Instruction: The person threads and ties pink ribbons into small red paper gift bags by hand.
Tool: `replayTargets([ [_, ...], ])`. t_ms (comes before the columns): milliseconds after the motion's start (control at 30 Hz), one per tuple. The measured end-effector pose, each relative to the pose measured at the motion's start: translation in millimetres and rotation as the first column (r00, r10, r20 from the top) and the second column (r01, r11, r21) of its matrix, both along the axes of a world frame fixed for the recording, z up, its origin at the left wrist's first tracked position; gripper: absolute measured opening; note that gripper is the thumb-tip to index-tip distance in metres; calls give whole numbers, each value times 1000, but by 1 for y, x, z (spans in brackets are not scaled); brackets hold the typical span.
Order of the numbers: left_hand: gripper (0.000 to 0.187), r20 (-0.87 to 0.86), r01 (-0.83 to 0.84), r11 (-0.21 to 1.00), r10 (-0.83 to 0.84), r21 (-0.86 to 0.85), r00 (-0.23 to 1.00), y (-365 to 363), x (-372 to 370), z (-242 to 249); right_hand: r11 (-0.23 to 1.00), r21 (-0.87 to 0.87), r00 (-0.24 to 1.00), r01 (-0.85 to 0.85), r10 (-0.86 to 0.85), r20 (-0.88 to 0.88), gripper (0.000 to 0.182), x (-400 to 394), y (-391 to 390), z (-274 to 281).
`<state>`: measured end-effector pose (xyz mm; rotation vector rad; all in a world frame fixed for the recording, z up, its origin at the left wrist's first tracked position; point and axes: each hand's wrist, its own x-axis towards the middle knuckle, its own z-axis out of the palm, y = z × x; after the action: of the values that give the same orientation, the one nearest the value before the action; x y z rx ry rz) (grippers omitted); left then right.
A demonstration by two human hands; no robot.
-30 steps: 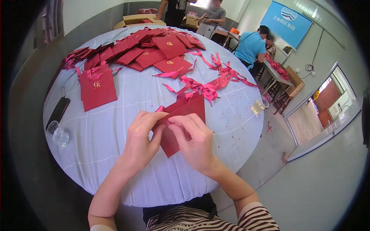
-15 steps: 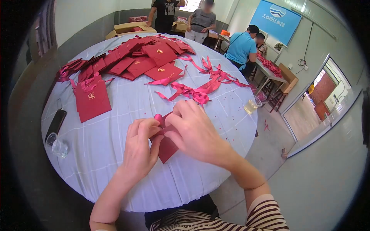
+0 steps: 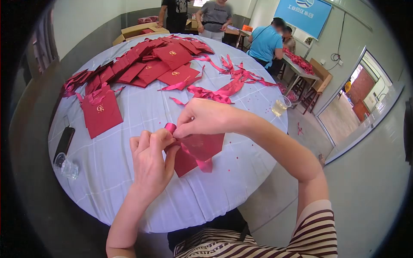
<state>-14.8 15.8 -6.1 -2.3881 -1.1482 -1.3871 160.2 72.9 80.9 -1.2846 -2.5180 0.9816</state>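
Observation:
A small red bag (image 3: pixel 202 147) lies open towards me near the table's middle, with a pink ribbon (image 3: pixel 205 165) hanging across it. My left hand (image 3: pixel 152 159) pinches the ribbon at the bag's upper left edge. My right hand (image 3: pixel 202 117) is just to its right, fingers pinched together over the bag's top; whatever lies between its fingertips is too small to make out. A loop of ribbon (image 3: pixel 170 127) stands up between the two hands.
Red bags (image 3: pixel 148 71) are heaped at the back left, with two more bags (image 3: pixel 102 112) before them. Loose ribbons (image 3: pixel 232 86) lie at the back right. Cups stand at the left (image 3: pixel 69 169) and right (image 3: pixel 278 107), near a phone (image 3: pixel 64 141). People stand beyond the table.
My right hand has moved up and left, its forearm now reaching across from the right. More of the bag shows, and a ribbon now hangs over its front.

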Motion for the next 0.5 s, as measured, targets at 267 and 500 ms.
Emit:
replayTargets([
  [267, 31, 217, 220, 940, -165, -260, 962, -1, 0, -3, 990, -80, 993, 114, -114, 9, 19, -5, -4, 1],
  [500, 23, 191, 307, 924, -267, -227, 944, 5, -3, -3, 988, -43, 965, 151, -157, -209, 17, 1, 0, -21],
])
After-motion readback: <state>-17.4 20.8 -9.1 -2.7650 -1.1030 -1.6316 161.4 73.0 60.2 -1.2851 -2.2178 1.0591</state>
